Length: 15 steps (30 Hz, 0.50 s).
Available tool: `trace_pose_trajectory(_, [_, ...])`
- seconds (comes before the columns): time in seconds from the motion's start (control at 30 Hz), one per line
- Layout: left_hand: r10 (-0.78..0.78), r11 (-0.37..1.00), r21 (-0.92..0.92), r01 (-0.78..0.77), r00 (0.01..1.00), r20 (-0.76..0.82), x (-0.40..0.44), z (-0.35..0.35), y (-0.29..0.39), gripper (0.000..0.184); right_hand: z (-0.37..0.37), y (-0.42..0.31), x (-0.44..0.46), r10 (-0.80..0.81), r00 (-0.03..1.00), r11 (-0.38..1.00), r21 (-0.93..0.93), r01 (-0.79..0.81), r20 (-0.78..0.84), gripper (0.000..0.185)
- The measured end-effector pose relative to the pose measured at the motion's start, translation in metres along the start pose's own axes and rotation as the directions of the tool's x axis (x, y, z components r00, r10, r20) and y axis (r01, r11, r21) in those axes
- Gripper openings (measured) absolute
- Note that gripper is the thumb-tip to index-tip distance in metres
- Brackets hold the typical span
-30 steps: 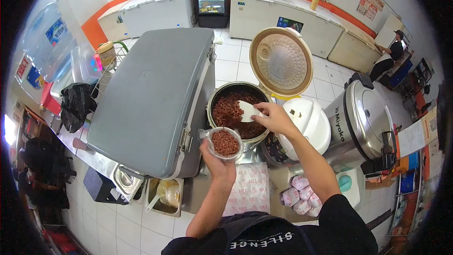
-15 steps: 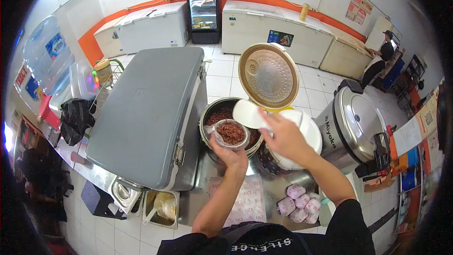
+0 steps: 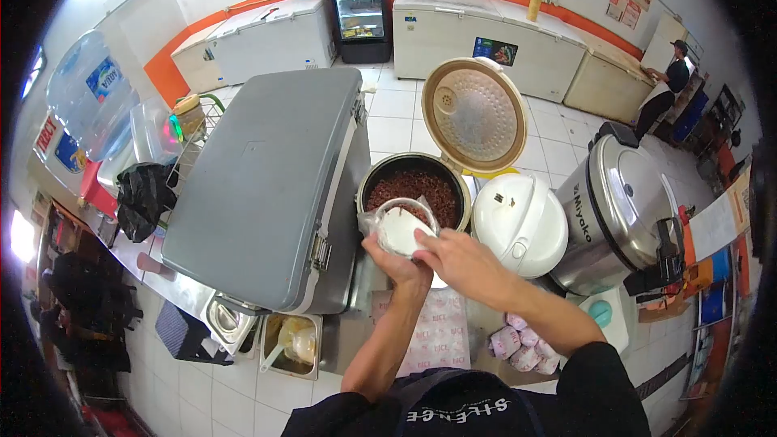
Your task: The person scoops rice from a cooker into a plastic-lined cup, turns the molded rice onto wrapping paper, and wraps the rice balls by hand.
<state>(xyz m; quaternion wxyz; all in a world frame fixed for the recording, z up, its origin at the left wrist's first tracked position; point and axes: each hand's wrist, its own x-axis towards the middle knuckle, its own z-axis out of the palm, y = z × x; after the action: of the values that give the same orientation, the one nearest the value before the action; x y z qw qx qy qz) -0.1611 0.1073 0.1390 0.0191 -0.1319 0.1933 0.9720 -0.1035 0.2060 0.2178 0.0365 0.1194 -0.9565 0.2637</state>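
My right hand slanted inward, fingers clamped on a white paddle; my left hand, fingers curled, cupped a plastic-lined bowl.

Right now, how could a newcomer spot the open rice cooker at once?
Find the big grey cooler box. To its right stands the rice cooker. Its lid is raised, showing reddish-brown rice; the white-lidded cooker and steel Miyako cooker are shut.

Left hand holds a bowl, apparently plastic-lined; right hand grips a paddle.
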Motion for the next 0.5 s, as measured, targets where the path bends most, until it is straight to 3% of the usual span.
trace_pose_trajectory(0.03, [-0.020,1.000,0.008,0.020,0.996,-0.084,0.009,-0.003,0.001,0.057,-0.002,0.003,0.002,-0.025,0.999,0.999,0.041,0.024,0.021,0.037])
trace_pose_trajectory(0.1, [-0.011,1.000,-0.002,0.011,0.998,-0.070,0.003,0.003,0.009,0.057,-0.014,0.011,0.014,-0.101,0.994,0.990,0.102,0.096,0.041,0.036])
trace_pose_trajectory(0.2, [0.035,0.998,-0.051,-0.035,0.999,-0.014,0.008,0.002,0.018,0.058,-0.029,0.012,0.004,0.031,0.998,0.883,0.469,-0.002,-0.053,0.038])
trace_pose_trajectory(0.23, [0.041,0.997,-0.057,-0.043,0.998,-0.048,0.008,0.001,0.019,0.058,-0.031,0.015,0.003,0.093,0.994,0.868,0.493,-0.057,-0.049,0.040])
trace_pose_trajectory(0.37, [0.133,0.989,-0.056,-0.135,0.990,-0.037,0.007,-0.003,0.011,0.057,-0.022,0.003,0.009,0.198,0.970,0.881,0.460,-0.114,-0.138,0.040])
trace_pose_trajectory(0.5, [0.157,0.986,-0.053,-0.157,0.987,-0.020,0.006,-0.005,0.001,0.056,0.022,-0.015,0.004,0.101,0.966,0.972,0.231,-0.045,-0.239,0.037])
